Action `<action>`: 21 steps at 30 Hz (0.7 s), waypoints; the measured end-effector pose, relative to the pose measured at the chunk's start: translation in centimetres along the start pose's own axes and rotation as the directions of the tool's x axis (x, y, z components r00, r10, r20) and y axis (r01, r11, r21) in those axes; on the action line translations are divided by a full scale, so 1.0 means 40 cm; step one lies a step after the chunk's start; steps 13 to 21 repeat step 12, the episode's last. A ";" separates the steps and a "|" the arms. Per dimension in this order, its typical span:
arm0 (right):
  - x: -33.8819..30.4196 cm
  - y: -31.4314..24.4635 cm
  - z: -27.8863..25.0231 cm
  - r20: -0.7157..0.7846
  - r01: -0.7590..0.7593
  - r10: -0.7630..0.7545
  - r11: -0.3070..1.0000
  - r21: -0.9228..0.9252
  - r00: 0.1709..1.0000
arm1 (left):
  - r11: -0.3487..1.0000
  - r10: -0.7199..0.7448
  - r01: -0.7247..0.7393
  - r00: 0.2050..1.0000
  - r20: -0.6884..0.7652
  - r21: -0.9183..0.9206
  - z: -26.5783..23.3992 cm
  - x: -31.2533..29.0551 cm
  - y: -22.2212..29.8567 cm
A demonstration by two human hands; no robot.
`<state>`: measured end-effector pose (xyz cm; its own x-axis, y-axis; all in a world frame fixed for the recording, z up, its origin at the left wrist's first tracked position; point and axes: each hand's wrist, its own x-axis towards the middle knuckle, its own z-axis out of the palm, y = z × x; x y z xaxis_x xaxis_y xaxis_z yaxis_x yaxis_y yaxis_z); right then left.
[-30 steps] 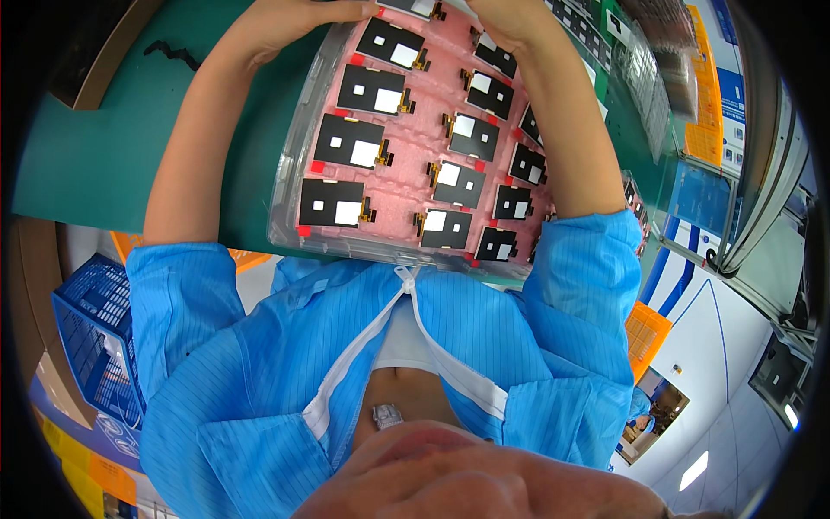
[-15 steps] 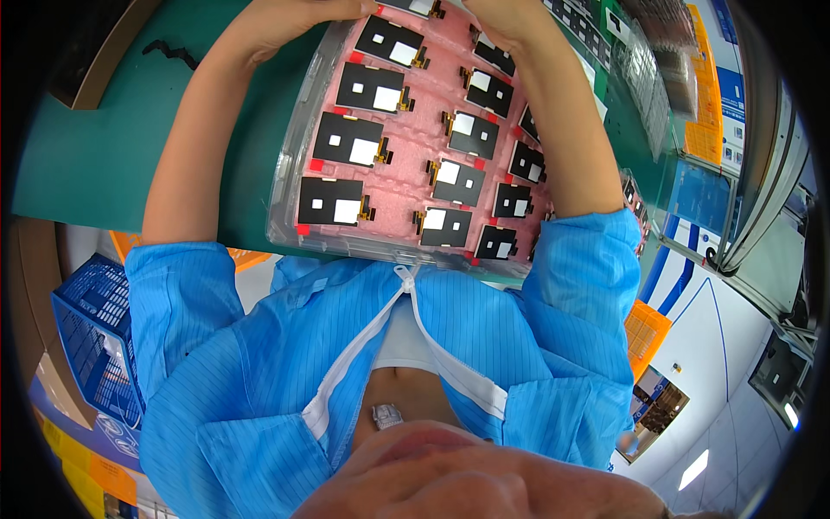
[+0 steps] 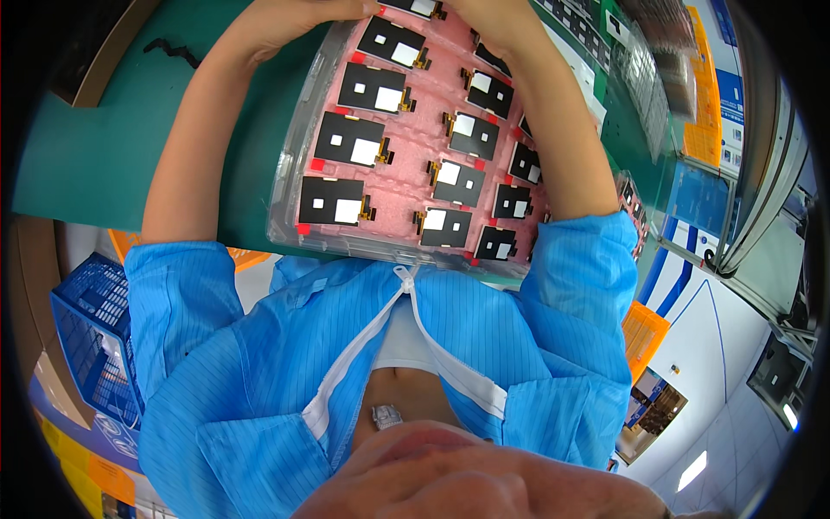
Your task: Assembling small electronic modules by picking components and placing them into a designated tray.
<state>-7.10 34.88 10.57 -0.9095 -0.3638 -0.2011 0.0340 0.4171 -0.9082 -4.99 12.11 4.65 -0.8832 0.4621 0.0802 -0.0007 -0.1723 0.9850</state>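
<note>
A clear plastic tray (image 3: pixel 285 195) lined with pink foam (image 3: pixel 406 130) lies in front of me. Small black-and-white display panels with short flex cables, such as this panel (image 3: pixel 331 201), sit on it in columns, with red tabs beside them. My left hand (image 3: pixel 298 19) reaches over the tray's far left edge, its thumb tip beside the farthest panel (image 3: pixel 415 7) of the left column. My right hand (image 3: pixel 497 24) is over the far middle of the tray, near another panel (image 3: pixel 491 60) it partly covers. The top edge of the picture cuts off most fingers of both hands, so their grip is hidden.
The tray rests on a green table mat (image 3: pixel 95 164). An open cardboard box (image 3: pixel 108 52) and a black strip (image 3: pixel 173 52) lie at the left. Stacked clear trays (image 3: pixel 644 95) and an orange bin (image 3: pixel 705 95) stand at the right. A blue basket (image 3: pixel 95 337) is below left.
My right hand and forearm have shifted slightly left and away from me over the tray. My left hand and the tray have hardly moved.
</note>
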 end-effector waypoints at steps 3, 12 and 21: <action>0.003 0.027 0.001 -0.033 0.056 -0.059 0.995 -0.079 0.998 | 1.000 0.004 -0.004 1.000 0.001 0.008 0.001 0.003 -0.003; -0.005 0.023 0.031 -0.176 0.117 -0.182 0.938 -0.327 0.967 | 0.997 0.048 -0.048 0.999 0.005 0.064 -0.008 0.011 -0.019; -0.005 0.023 0.031 -0.176 0.117 -0.182 0.938 -0.327 0.967 | 0.997 0.048 -0.048 0.999 0.005 0.064 -0.008 0.011 -0.019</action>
